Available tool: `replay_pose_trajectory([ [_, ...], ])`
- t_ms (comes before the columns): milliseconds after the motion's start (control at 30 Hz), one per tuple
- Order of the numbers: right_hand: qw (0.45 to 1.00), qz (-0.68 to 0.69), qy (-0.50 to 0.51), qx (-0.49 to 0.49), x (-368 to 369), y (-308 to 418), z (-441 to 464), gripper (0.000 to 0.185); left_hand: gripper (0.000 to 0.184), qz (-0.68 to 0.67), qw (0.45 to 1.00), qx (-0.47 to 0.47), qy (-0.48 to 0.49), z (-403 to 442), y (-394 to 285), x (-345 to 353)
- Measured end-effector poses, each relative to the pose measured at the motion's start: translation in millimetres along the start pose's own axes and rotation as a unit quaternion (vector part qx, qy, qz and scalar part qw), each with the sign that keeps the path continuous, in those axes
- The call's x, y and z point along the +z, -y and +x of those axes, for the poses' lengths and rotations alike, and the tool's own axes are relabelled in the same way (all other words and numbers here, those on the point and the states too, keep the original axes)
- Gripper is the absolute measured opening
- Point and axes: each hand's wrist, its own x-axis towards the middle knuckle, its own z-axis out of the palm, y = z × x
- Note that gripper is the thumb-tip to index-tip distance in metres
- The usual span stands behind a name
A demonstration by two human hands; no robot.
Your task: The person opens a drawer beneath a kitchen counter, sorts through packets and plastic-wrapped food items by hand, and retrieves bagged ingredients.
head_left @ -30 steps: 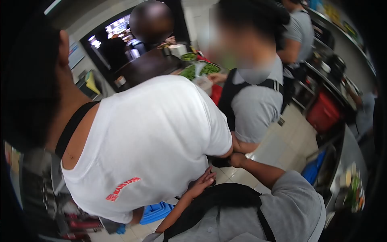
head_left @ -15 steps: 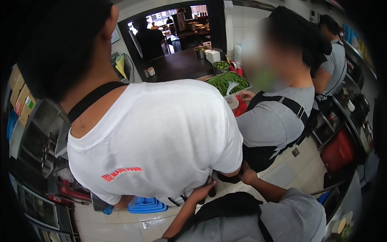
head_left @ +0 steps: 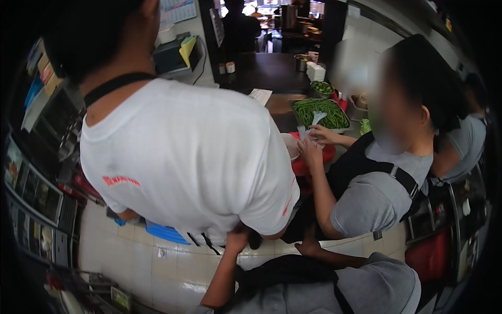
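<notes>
so the left hand (head_left: 237,240) is right up at the lower edge of the white shirt (head_left: 193,157) on the person in front. its fingertips are lost in shadow by the cloth, so i can't tell if they're pinching anything or just resting. the key bit imo is the black straps (head_left: 210,244), maybe apron strings: they hang just left of that hand, long axis slanting down and toward it. left hand is def the nearer one. the right hand (head_left: 309,247) is apart, over past the white shirt. it looks loosely bent, near the co-worker in grey (head_left: 371,209), and again can't tell if it's gripping something.

as for room: the shirt sits like a ceiling just above the left hand, and the wearer's own black apron (head_left: 287,268) is below and between both hands. a blue plastic item (head_left: 167,234) is beyond the straps, and tiled floor (head_left: 120,256) opens out left of the left hand. the right hand's side looks tighter, with the co-worker close beyond it.
</notes>
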Motion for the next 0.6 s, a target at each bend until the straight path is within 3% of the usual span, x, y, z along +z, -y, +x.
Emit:
replay_pose_trajectory([
  [100, 0.997, -0.039, 0.068, 0.007, 8.8, -28.9, -5.6, 0.090, 0.044, -0.055, 0.998, -0.017, -0.038, -5.4, -19.9, 3.1],
  [167, 0.964, -0.021, 0.257, -0.063, 14.5, -52.5, 0.8, 0.070, 0.043, -0.074, 0.995, -0.052, -0.041, -4.1, -22.6, 5.6],
  [300, 0.948, -0.098, 0.301, -0.037, 113.5, -165.7, 25.8, 0.052, 0.043, -0.146, 0.985, -0.084, -0.029, 4.2, -10.7, 5.2],
  [333, 0.961, -0.032, 0.256, -0.100, 139.9, -198.6, 26.7, 0.048, 0.044, -0.145, 0.987, -0.058, -0.037, 6.9, -3.9, 4.4],
  [433, 0.980, 0.054, 0.080, -0.174, 189.4, -231.4, 5.3, 0.042, 0.048, -0.156, 0.987, -0.032, -0.035, 10.3, 7.8, 2.6],
  [533, 0.966, -0.073, 0.243, -0.043, 128.6, -174.6, -33.2, 0.047, 0.055, -0.177, 0.983, -0.048, -0.015, 6.1, 11.9, 1.2],
  [600, 0.966, -0.058, 0.252, -0.005, 84.0, -125.6, -62.2, 0.050, 0.057, -0.185, 0.981, -0.060, -0.005, -0.3, 11.5, 3.3],
])
